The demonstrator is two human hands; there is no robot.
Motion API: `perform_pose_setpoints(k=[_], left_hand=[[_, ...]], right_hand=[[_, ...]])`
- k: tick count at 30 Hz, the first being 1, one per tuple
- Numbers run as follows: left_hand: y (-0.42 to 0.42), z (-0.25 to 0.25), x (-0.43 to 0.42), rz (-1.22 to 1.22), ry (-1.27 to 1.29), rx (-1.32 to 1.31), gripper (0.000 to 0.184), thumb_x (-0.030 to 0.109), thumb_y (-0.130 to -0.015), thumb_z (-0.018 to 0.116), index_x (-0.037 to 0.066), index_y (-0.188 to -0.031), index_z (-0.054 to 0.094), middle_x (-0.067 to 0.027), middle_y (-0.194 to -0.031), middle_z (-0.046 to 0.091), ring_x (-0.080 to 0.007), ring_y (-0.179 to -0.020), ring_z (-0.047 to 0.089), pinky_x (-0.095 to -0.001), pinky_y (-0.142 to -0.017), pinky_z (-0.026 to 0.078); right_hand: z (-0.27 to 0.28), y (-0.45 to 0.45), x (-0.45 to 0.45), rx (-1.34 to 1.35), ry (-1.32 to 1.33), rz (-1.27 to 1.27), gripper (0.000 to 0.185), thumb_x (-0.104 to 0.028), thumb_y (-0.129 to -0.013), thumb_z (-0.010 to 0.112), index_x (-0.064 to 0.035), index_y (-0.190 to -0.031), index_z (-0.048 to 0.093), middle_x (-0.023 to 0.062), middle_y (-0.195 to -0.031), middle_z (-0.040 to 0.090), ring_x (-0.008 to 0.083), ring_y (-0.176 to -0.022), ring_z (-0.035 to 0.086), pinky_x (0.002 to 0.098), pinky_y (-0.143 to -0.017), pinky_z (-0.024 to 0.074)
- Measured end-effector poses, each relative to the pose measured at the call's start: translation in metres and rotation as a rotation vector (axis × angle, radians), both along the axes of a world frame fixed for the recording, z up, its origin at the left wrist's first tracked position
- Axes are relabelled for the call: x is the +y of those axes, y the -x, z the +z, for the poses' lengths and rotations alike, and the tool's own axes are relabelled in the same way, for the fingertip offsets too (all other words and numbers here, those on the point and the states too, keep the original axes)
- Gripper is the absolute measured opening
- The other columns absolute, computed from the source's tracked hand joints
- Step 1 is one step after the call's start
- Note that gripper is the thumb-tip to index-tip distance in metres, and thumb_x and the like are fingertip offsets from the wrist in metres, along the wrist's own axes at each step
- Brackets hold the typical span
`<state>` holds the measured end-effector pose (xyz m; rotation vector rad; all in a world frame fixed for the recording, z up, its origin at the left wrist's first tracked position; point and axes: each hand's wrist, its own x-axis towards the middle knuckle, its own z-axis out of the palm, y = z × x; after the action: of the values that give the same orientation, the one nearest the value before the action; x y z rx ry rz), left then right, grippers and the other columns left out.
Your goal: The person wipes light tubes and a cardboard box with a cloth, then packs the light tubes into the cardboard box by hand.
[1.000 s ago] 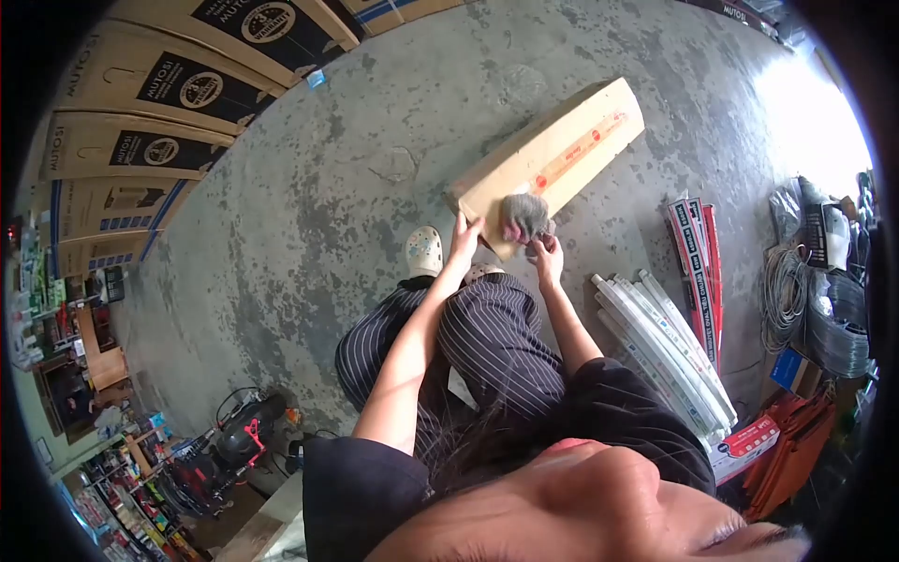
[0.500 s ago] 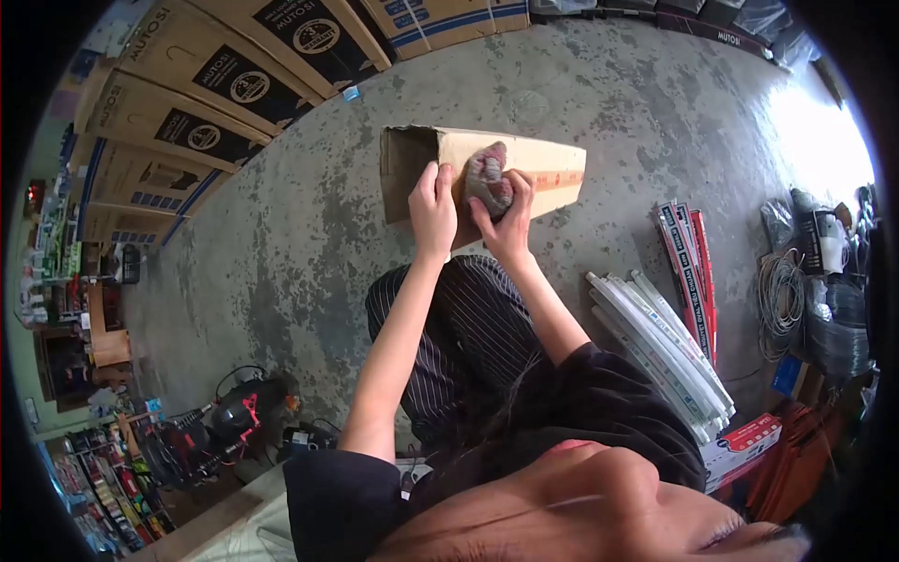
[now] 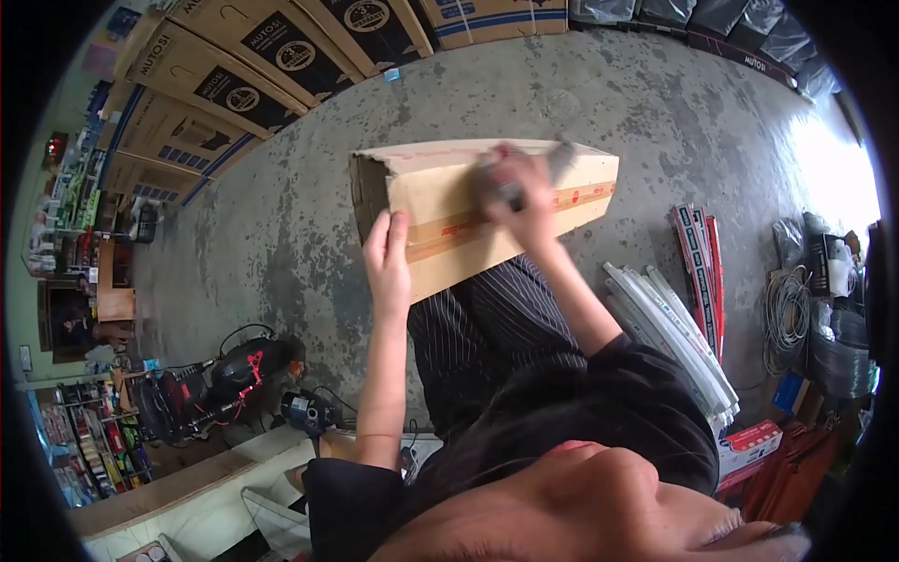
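Left hand point(image 3: 387, 262) gripping long, open-ended cardboard box point(image 3: 445, 260), red-printed tape point(image 3: 457, 229) along it, right hand point(image 3: 531, 214) clutching blurred grey-pink cloth point(image 3: 504, 176)

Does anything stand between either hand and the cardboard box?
Nothing visible separates the left hand from the cardboard box: its fingers grip the edge by the open end. At the right hand, only the grey and reddish wadded cloth it holds comes between; blur hides whether that touches the box.

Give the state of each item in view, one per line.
Cardboard box: open at one end
Tape: stuck along the box
Cloth: bunched, motion-blurred
Left hand: gripping the box's open end
Right hand: closed on the cloth
Wire: coiled
Long white strips: lying side by side
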<state>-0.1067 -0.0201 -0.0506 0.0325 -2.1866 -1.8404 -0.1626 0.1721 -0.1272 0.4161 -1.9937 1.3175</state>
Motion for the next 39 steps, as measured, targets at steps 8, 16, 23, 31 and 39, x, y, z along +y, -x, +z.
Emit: perform_pose_setpoints(k=[8,16,23,31,39], left_hand=[[-0.034,0.033,-0.052,0.274,-0.294,-0.044,0.030,0.021,-0.091,0.061,-0.003,-0.110,0.061,-0.0060,-0.107,0.062,-0.0125,-0.096,0.055,-0.0269,-0.088,0.042],[-0.056,0.034,-0.115,0.315,-0.354,-0.039,0.038,0.029,-0.089,0.062,-0.002,-0.111,0.059,-0.0061,-0.104,0.062,-0.0132,-0.096,0.056,-0.0283,-0.082,0.044],[-0.056,0.026,-0.127,0.415,-0.230,-0.024,0.036,0.030,-0.093,0.056,-0.002,-0.112,0.056,-0.0055,-0.106,0.059,-0.0141,-0.095,0.054,-0.0280,-0.083,0.043],[-0.081,0.013,-0.144,0.352,-0.073,-0.026,0.029,0.024,-0.096,0.051,-0.001,-0.110,0.057,-0.0029,-0.104,0.059,-0.0115,-0.096,0.050,-0.0266,-0.088,0.038],[-0.083,-0.037,-0.203,0.372,-0.231,-0.037,0.035,0.025,-0.096,0.051,-0.003,-0.118,0.053,-0.0088,-0.116,0.056,-0.0154,-0.105,0.050,-0.0299,-0.094,0.037]], right_hand=[[0.031,0.003,-0.031,0.060,-0.218,-0.038,0.057,-0.030,-0.060,0.076,-0.0217,-0.115,0.061,0.0111,-0.116,0.047,0.0302,-0.110,0.042,0.0471,-0.096,0.0312],[-0.181,0.112,0.163,-0.615,0.008,-0.420,0.048,-0.022,-0.074,0.067,-0.0076,-0.118,0.055,0.0229,-0.110,0.055,0.0386,-0.104,0.053,0.0441,-0.089,0.0442],[-0.045,0.051,0.087,-0.257,0.160,-0.249,0.037,-0.009,-0.078,0.060,-0.0024,-0.115,0.057,0.0167,-0.110,0.058,0.0291,-0.098,0.057,0.0373,-0.087,0.0449],[0.025,-0.010,-0.057,0.230,-0.296,0.196,0.054,-0.025,-0.063,0.074,-0.0133,-0.113,0.057,0.0089,-0.102,0.054,0.0224,-0.088,0.054,0.0348,-0.071,0.0437],[0.002,0.094,0.088,0.028,-0.194,-0.560,0.031,-0.012,-0.075,0.066,-0.0081,-0.104,0.058,0.0154,-0.102,0.052,0.0357,-0.090,0.055,0.0423,-0.074,0.0484]])
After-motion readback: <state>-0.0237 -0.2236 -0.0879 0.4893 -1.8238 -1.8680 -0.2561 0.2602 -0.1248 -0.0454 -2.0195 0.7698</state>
